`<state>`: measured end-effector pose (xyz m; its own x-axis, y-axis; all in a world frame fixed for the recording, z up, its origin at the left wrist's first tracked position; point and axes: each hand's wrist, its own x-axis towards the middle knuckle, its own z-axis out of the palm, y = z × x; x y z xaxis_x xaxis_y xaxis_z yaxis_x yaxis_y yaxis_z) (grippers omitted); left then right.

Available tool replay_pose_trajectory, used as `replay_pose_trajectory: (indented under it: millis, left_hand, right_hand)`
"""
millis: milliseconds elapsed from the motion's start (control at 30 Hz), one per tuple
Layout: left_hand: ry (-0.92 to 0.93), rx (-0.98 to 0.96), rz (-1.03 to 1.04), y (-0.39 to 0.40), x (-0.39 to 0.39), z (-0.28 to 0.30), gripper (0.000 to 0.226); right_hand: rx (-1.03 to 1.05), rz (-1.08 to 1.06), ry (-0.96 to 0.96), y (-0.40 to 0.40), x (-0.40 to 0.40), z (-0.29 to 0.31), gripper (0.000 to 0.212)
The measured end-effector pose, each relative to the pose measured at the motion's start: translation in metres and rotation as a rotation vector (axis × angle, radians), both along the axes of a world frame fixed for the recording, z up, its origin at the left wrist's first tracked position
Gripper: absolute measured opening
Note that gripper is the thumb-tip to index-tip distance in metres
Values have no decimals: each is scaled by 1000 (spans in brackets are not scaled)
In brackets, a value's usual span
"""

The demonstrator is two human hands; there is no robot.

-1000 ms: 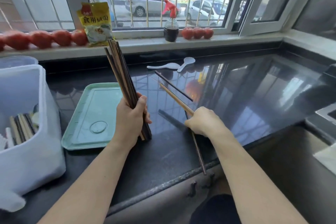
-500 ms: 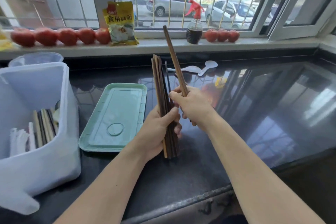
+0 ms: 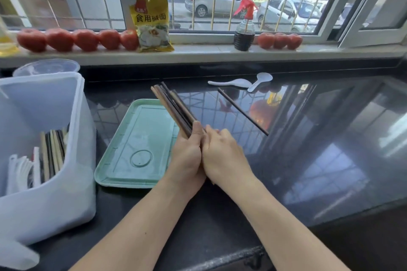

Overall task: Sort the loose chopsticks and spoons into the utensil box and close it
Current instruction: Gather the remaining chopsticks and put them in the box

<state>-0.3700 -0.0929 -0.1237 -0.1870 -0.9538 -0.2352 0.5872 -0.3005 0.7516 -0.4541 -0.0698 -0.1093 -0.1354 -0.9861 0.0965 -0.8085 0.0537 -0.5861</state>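
My left hand (image 3: 187, 156) grips a bundle of brown and dark chopsticks (image 3: 172, 109) that tilts up and to the left over the counter. My right hand (image 3: 222, 156) lies against the left hand and holds the same bundle from the right side. One dark chopstick (image 3: 242, 111) lies loose on the black counter, and two white spoons (image 3: 244, 82) lie further back. The white utensil box (image 3: 44, 182) stands open at the left, with chopsticks and white spoons inside. Its pale green lid (image 3: 134, 145) lies flat on the counter beside it.
The windowsill behind holds rows of tomatoes (image 3: 72, 38), a yellow packet (image 3: 152, 24) and a dark spray bottle (image 3: 244, 33). A clear plastic tub (image 3: 46, 67) stands behind the box. The glossy black counter (image 3: 319, 138) stretches to the right.
My right hand brought the chopsticks it picked up over to the bundle and now clasps it together with my left hand. The bundle has tipped further left. The view has shifted right.
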Motion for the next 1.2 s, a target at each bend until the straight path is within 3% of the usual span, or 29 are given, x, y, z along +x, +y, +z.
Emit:
replay_pose_trajectory:
  millis: [100,200,267,333,400,467,600,700,867,967,1033,1100,1200]
  left_hand:
    - [-45,24,72,-6,2,-1,15]
    - [-32,-90,250,-12,6,12,4]
    - [-243,-354,371,-13,9,19,8]
    - [-498,-600,405,-8,10,22,10]
    - [-653,-698,345,-1,8,19,12]
    - [-770,-682,236,2,2,13,11]
    - [-867,-586,103,-4,-4,4,9]
    - [-820,-505,150,-9,-3,0,11]
    - [-705,-468,214,-9,4,-2,11]
    - [-696,-495,214,-8,5,-2,12]
    - [-700,-491,191,-7,5,-2,11]
    - [-700,-482,169,-7,4,-2,11]
    - [-715,-476,152,-8,3,0,10]
  right_hand:
    - [5,219,96,3,2,6,37]
    - [44,368,-220,-11,-30,30,31]
    - [-127,93,-286,-38,-68,30,30]
    - [-218,-284,0,-66,-106,15,27]
    - [-73,-442,214,-78,-130,-4,34]
    - [10,-491,310,-82,-139,-18,35]
    - [-25,-490,404,-81,-140,-16,22]
    - [-36,-408,352,-77,-130,-14,40]
    - [66,-275,425,-65,-113,-4,17]
    - [145,-271,426,-57,-105,3,26]
    - [190,-246,351,-51,-106,5,27]
    - [181,-199,134,-48,-112,8,33]
    - [33,-118,-588,-43,-118,20,33]
